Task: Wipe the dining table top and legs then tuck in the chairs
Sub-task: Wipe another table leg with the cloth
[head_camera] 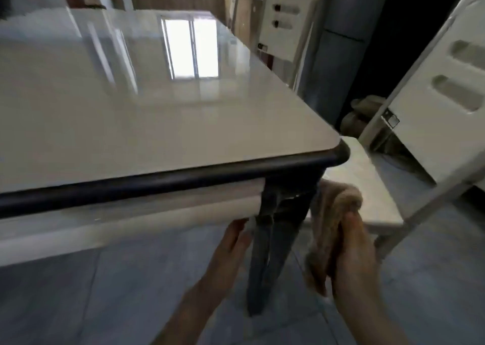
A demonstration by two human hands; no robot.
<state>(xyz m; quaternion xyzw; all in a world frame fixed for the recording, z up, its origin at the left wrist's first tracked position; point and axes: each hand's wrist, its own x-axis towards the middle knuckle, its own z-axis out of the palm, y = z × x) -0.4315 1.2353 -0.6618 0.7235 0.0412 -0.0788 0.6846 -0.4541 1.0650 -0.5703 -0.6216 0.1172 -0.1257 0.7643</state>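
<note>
One glossy cream table top, dark rim, dark leg

Your left hand reaches forward and up from the lower centre of the view, forearm bare, palm turned inward toward your right, fingers extended and together; their tips are partly hidden, so contact cannot be judged. Your right hand sits just to the right of the left and slightly nearer you, at a similar height, forearm also bare. Its fingers are curled into a closed grasp, thumb on top, bunching a tan cloth that protrudes above and left of the knuckles.
</note>
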